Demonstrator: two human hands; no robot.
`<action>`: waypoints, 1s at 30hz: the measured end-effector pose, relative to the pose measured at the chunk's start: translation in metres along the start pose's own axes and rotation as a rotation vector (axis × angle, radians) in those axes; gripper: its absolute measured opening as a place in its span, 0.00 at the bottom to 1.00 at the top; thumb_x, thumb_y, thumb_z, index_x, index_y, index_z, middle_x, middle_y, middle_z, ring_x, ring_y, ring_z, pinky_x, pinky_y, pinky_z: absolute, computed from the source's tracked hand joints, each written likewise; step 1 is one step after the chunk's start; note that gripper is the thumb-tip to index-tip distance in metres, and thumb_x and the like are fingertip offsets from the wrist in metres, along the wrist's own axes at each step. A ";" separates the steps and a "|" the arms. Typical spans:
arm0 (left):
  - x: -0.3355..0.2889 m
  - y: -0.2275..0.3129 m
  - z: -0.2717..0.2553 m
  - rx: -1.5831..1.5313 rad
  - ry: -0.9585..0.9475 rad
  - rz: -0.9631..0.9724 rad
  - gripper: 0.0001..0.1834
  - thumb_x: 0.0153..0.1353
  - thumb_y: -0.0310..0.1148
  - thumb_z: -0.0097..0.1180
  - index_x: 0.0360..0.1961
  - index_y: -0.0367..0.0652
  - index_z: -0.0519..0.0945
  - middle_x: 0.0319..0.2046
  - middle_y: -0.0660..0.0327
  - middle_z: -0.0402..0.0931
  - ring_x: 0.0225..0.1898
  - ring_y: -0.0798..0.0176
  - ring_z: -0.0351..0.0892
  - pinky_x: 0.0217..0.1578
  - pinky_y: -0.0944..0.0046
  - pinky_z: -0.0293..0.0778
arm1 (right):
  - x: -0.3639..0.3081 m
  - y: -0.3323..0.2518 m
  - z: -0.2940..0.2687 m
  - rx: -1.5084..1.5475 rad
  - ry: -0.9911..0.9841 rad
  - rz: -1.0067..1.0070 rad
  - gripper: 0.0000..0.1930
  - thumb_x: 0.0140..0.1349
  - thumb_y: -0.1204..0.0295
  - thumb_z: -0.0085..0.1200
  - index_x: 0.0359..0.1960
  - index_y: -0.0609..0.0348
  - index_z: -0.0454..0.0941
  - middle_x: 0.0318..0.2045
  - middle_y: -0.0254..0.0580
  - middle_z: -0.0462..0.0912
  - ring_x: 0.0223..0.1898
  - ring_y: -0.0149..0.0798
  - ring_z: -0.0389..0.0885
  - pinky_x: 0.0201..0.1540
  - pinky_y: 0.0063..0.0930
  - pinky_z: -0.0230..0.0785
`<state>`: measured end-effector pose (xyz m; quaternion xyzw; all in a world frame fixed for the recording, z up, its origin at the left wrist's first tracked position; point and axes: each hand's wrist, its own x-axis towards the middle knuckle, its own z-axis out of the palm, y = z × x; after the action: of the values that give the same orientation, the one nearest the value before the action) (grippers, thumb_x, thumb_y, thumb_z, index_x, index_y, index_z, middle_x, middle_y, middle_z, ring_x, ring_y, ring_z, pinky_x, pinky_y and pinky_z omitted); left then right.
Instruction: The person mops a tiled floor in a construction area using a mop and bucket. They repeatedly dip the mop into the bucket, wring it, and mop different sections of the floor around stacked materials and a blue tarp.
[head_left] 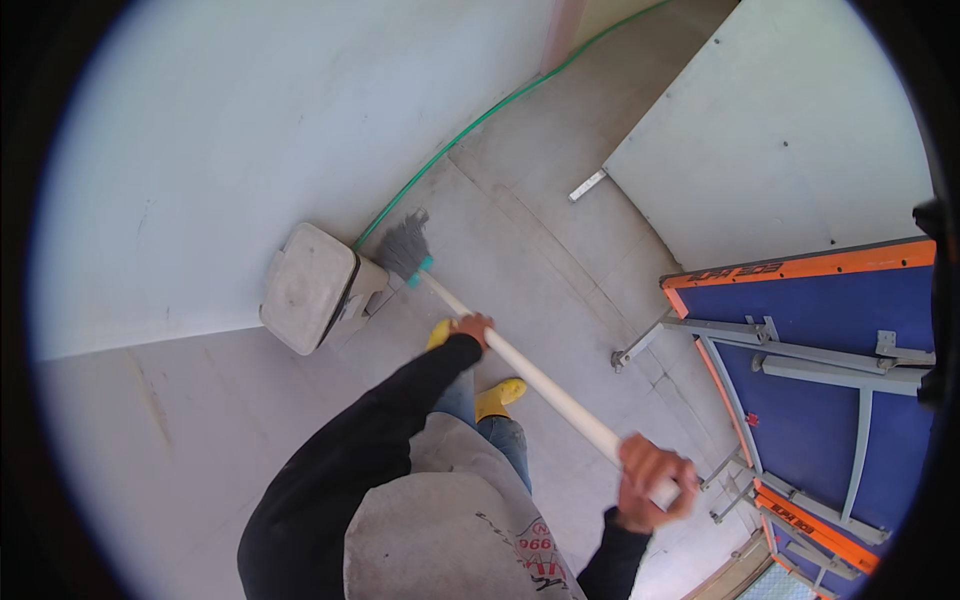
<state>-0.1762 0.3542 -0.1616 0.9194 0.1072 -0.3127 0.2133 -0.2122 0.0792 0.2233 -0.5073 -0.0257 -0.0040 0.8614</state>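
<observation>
Nearest, the wearer's pale apron hangs between two black sleeves. The right grip, a bare hand, is curled round the upper end of the mop, the pole's tip showing just inside it. Farther down the pole, the left grip is also closed round it, knuckles up. The mop slopes down and away to the left, passing above the yellow rubber boots; one of these is partly hidden behind the left grip.

At the far end, a teal clamp joins the pole to grey strands, which spread on the floor right beside a lidded bin; whether they touch it I cannot tell. A sideways push there could nudge or tip the bin, and strands could snag on the green hose running close behind, along the white wall.

To the right stands a folded table with blue panels and orange edging. A wide swing of the pole's upper end could rap the right knuckles on its metal frame. Beyond it is a white upright panel.
</observation>
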 end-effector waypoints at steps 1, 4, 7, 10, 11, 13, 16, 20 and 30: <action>-0.016 0.030 0.020 0.058 0.008 0.043 0.15 0.58 0.43 0.57 0.47 0.60 0.79 0.56 0.57 0.73 0.60 0.50 0.72 0.57 0.24 0.64 | -0.005 -0.026 -0.011 -0.024 0.010 -0.026 0.28 0.71 0.54 0.33 0.10 0.47 0.59 0.06 0.31 0.62 0.11 0.34 0.57 0.28 0.35 0.58; -0.073 0.116 0.063 0.013 -0.099 0.207 0.21 0.57 0.49 0.61 0.52 0.63 0.77 0.54 0.57 0.73 0.60 0.47 0.71 0.59 0.22 0.59 | -0.034 -0.110 -0.041 -0.131 0.015 -0.011 0.27 0.70 0.51 0.34 0.11 0.44 0.56 0.07 0.30 0.61 0.12 0.32 0.56 0.31 0.35 0.60; -0.112 0.165 0.090 0.051 -0.162 0.460 0.25 0.55 0.54 0.65 0.52 0.62 0.77 0.55 0.60 0.73 0.64 0.47 0.66 0.61 0.23 0.56 | -0.076 -0.156 -0.070 -0.112 0.057 -0.060 0.29 0.72 0.45 0.36 0.13 0.46 0.62 0.09 0.28 0.59 0.15 0.29 0.56 0.34 0.34 0.60; -0.097 0.143 0.101 0.148 -0.232 0.499 0.26 0.53 0.54 0.66 0.53 0.63 0.78 0.58 0.62 0.72 0.67 0.47 0.64 0.63 0.20 0.52 | -0.116 -0.135 -0.089 0.134 0.327 -0.142 0.26 0.67 0.47 0.39 0.14 0.48 0.64 0.11 0.33 0.62 0.19 0.33 0.55 0.40 0.41 0.53; -0.086 0.122 0.106 0.165 -0.244 0.485 0.26 0.53 0.54 0.66 0.53 0.63 0.78 0.58 0.63 0.72 0.67 0.47 0.63 0.63 0.19 0.51 | -0.126 -0.116 -0.088 0.011 0.746 -0.134 0.29 0.72 0.46 0.33 0.13 0.44 0.59 0.08 0.27 0.58 0.14 0.29 0.59 0.42 0.35 0.68; -0.043 0.054 0.101 0.223 -0.312 0.188 0.25 0.63 0.57 0.50 0.62 0.71 0.74 0.71 0.64 0.63 0.74 0.43 0.55 0.62 0.12 0.41 | -0.126 -0.043 -0.080 0.080 0.378 -0.164 0.27 0.71 0.46 0.33 0.16 0.46 0.63 0.13 0.32 0.64 0.24 0.38 0.68 0.51 0.50 0.68; 0.010 -0.060 0.066 0.162 -0.013 -0.161 0.20 0.73 0.46 0.39 0.62 0.74 0.74 0.67 0.63 0.67 0.72 0.41 0.58 0.64 0.15 0.39 | -0.117 0.067 -0.034 -0.095 0.384 -0.057 0.28 0.70 0.48 0.31 0.15 0.51 0.65 0.13 0.36 0.67 0.24 0.42 0.70 0.50 0.49 0.67; 0.052 -0.105 0.039 0.371 -0.025 -0.155 0.21 0.73 0.49 0.39 0.62 0.72 0.75 0.75 0.64 0.58 0.76 0.38 0.49 0.65 0.16 0.35 | -0.106 0.096 -0.005 -0.076 0.096 -0.054 0.27 0.68 0.51 0.34 0.13 0.52 0.63 0.13 0.40 0.68 0.23 0.44 0.70 0.48 0.50 0.66; -0.109 0.214 0.172 0.194 -0.513 0.669 0.24 0.55 0.53 0.63 0.55 0.73 0.76 0.66 0.65 0.69 0.73 0.41 0.55 0.58 0.07 0.41 | -0.190 -0.155 -0.011 -0.268 0.358 -0.217 0.21 0.61 0.55 0.42 0.13 0.51 0.61 0.12 0.35 0.60 0.21 0.36 0.57 0.46 0.48 0.56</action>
<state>-0.2820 0.0786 -0.1469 0.8118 -0.2829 -0.4534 0.2352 -0.4071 -0.0087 0.3441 -0.6026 0.0739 -0.1897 0.7716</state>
